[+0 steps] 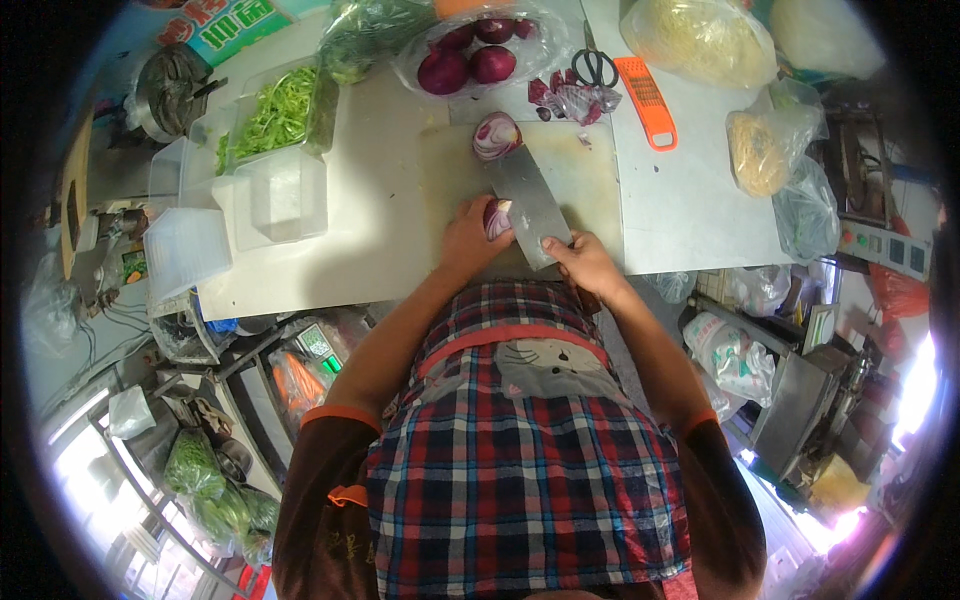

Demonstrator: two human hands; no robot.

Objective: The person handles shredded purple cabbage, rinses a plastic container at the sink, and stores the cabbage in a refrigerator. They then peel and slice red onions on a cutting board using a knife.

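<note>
My left hand [474, 238] grips a red onion half [497, 218] on the pale cutting board [442, 169], its cut face turned toward the blade. In my right hand [590, 261] is a broad cleaver [534, 202], gripped at the handle end near the board's front edge. The blade slants away to the upper left, just right of the held onion; whether it touches the onion is hard to tell. Beyond the blade's far end lies another red onion half [496, 136], cut side showing. The cleaver's handle is mostly hidden by my fingers.
Behind the board sit a bag of whole red onions [491, 66], onion peelings [574, 100], black-handled scissors [595, 69] and an orange grater [646, 101]. Clear plastic containers [279, 196], one with chopped greens [277, 112], stand left. Bagged noodles [756, 154] lie right.
</note>
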